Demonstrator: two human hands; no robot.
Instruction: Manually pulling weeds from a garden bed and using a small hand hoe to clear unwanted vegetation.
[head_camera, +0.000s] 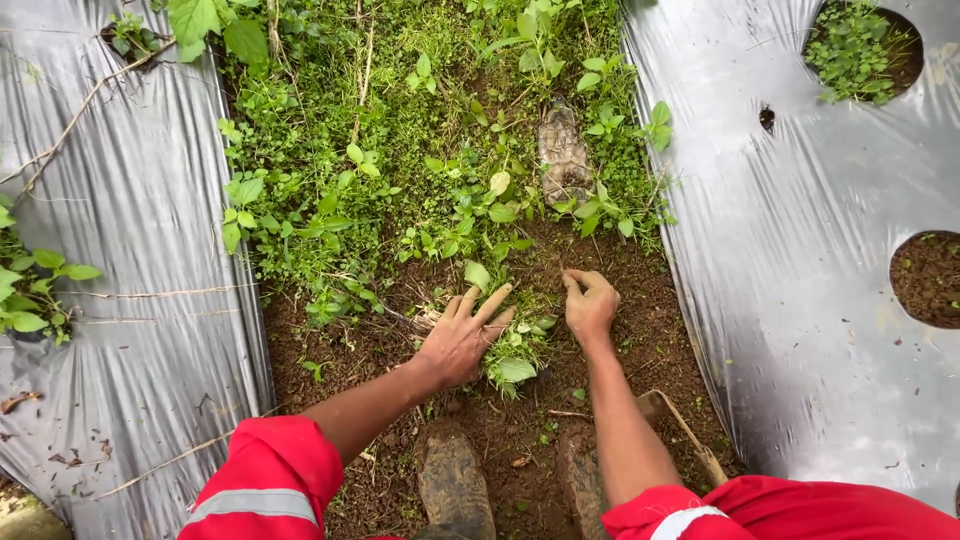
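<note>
My left hand (462, 338) lies fingers apart on a clump of small green weeds (510, 352) in the soil furrow, touching the leaves. My right hand (589, 304) is just to the right of that clump, fingers curled down into the brown soil (640, 330); whether it grips anything is hidden. Both arms wear red sleeves with grey reflective bands. My two muddy boots (455, 485) stand on the soil below the hands.
Dense green weeds (400, 160) fill the furrow ahead. Silver plastic mulch covers the bed on the left (130, 250) and the one on the right (800, 250), with round planting holes (925, 278). A muddy shoe sole (562, 150) lies among the weeds. A wooden handle (690, 435) rests by my right arm.
</note>
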